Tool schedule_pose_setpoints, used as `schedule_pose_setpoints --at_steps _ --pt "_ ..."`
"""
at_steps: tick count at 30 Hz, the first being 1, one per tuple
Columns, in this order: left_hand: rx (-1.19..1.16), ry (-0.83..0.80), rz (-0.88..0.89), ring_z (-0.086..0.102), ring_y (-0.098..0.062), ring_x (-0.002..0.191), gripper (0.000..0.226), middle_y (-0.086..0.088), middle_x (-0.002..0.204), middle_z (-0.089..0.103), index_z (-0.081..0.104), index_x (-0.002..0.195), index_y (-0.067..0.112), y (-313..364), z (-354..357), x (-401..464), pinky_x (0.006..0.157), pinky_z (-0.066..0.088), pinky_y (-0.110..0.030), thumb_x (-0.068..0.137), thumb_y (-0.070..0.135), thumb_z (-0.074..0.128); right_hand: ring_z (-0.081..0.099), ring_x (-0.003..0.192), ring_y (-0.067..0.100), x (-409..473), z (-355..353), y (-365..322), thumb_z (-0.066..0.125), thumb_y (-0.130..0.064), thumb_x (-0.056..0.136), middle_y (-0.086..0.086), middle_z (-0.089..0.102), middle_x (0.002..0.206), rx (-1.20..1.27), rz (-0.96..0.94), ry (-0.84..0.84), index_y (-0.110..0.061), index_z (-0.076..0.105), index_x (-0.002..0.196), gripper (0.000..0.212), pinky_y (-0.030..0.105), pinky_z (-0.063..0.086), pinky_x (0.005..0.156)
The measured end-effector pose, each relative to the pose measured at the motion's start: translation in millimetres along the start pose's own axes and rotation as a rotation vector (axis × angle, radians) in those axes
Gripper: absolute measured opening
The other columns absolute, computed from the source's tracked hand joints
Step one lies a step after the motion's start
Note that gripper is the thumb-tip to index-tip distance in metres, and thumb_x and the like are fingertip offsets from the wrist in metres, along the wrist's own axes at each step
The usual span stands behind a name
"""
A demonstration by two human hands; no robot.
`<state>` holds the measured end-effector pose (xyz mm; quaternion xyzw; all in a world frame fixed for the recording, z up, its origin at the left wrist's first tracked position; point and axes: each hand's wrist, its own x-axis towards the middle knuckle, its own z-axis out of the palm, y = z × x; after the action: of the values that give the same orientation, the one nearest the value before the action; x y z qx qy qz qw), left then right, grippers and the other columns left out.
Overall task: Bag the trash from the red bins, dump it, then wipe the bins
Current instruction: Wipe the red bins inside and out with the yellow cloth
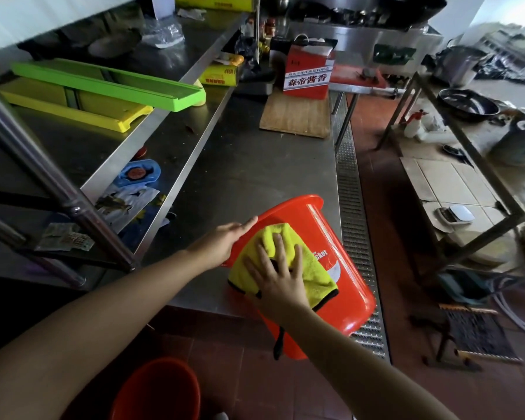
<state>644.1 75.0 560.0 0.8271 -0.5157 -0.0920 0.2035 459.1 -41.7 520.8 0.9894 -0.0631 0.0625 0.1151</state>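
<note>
We steady the tipped red bin (331, 253) with flat left fingers (243, 225); spread right fingers (281, 253) press the yellow cloth (285, 262) beneath them to wipe its wall.

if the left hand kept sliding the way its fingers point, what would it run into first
The left hand rests on the tipped red bin, fingers pointing up-right along its rim. Going on, it would likely just follow that rim; beyond lies bare steel counter, though depth is unclear.

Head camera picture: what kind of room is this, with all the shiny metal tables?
Most likely a restaurant or canteen kitchen. A long steel worktable holds a wooden cutting board, big woks sit on a steel cooking range at the back, and a metal drain grate runs along the tiled floor.
</note>
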Motion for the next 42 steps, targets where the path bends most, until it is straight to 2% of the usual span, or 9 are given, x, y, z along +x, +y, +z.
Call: schedule_pose_setpoints --at_steps 5,13,18,22,26,30,34,38,42 --pt "-0.095 0.012 0.03 0.058 -0.022 0.116 0.082 -0.008 0.135 0.053 0.01 0.154 0.038 -10.5 3.8 -18.2 0.097 0.048 -0.037 0.094 0.003 0.054 -0.006 0.154 0.039 5.7 -8.2 37.8 0.046 -0.079 0.083 0.003 0.011 0.168 0.164 0.079 0.048 -0.047 0.035 0.15 0.076 0.071 0.016 0.114" --pt "-0.034 0.069 0.015 0.055 -0.025 0.123 0.054 -0.004 0.147 0.045 0.012 0.154 0.042 -8.9 -3.9 -26.3 0.099 0.047 -0.038 0.106 0.033 0.035 -0.011 0.154 0.031 7.0 -14.0 67.3 0.035 -0.086 0.081 -0.006 0.001 0.169 0.36 0.229 -0.007 -0.056 0.012 0.153 0.081 0.065 0.026 0.114" --pt "0.008 0.113 0.097 0.066 -0.02 0.1 0.056 -0.007 0.115 0.06 0.037 0.15 0.021 12.4 -16.1 10.7 0.086 0.054 -0.036 0.099 0.004 0.052 -0.011 0.153 0.038 1.5 -15.8 31.1 0.034 -0.081 0.087 0.001 0.005 0.169 0.264 0.237 0.02 -0.049 0.018 0.155 0.077 0.068 0.019 0.113" --pt "0.056 0.078 0.082 0.065 -0.011 0.1 0.061 0.002 0.113 0.058 0.036 0.151 0.026 11.9 -20.0 18.5 0.078 0.043 -0.015 0.098 0.0 0.051 -0.01 0.152 0.045 -1.3 -10.4 1.4 0.044 -0.076 0.086 0.007 0.014 0.167 0.096 0.031 0.018 -0.039 0.036 0.153 0.076 0.074 0.01 0.113" --pt "0.045 0.057 0.063 0.063 -0.008 0.103 0.066 0.005 0.115 0.056 0.033 0.152 0.031 8.6 -21.0 19.0 0.08 0.047 -0.017 0.097 -0.003 0.049 -0.01 0.154 0.038 8.0 -9.3 18.8 0.043 -0.079 0.083 0.0 0.011 0.168 0.132 -0.057 0.033 -0.045 0.037 0.149 0.074 0.072 0.014 0.114" --pt "-0.007 0.041 0.08 0.065 -0.013 0.107 0.064 -0.003 0.115 0.058 0.037 0.151 0.024 8.1 -19.0 18.7 0.09 0.052 -0.033 0.095 -0.006 0.045 0.007 0.155 0.031 22.0 -11.3 85.0 0.042 -0.085 0.079 -0.01 0.011 0.168 0.499 0.303 -0.05 -0.056 0.024 0.151 0.08 0.056 0.025 0.118" --pt "-0.024 0.025 0.052 0.063 -0.01 0.111 0.065 -0.002 0.115 0.057 0.033 0.151 0.029 7.9 -20.4 15.7 0.093 0.053 -0.033 0.097 -0.005 0.043 0.028 0.148 0.03 22.0 -9.1 124.5 0.044 -0.086 0.08 -0.008 0.022 0.164 0.888 0.599 -0.146 -0.05 0.03 0.151 0.081 0.047 0.031 0.117" --pt "-0.007 0.038 0.081 0.066 -0.015 0.101 0.061 -0.005 0.11 0.06 0.038 0.15 0.023 11.8 -20.8 24.9 0.089 0.052 -0.035 0.096 -0.003 0.047 0.008 0.153 0.04 14.0 -9.0 69.0 0.036 -0.085 0.082 -0.005 0.009 0.168 0.52 0.459 -0.064 -0.053 0.017 0.153 0.08 0.061 0.021 0.116" --pt "0.025 0.036 0.098 0.066 -0.015 0.101 0.06 -0.004 0.109 0.06 0.038 0.15 0.022 17.0 -22.4 34.9 0.09 0.05 -0.027 0.097 -0.003 0.049 -0.005 0.151 0.048 -14.2 -0.2 -19.4 0.056 -0.065 0.086 0.007 0.019 0.165 0.053 0.0 0.006 -0.036 0.04 0.152 0.074 0.074 0.006 0.114"
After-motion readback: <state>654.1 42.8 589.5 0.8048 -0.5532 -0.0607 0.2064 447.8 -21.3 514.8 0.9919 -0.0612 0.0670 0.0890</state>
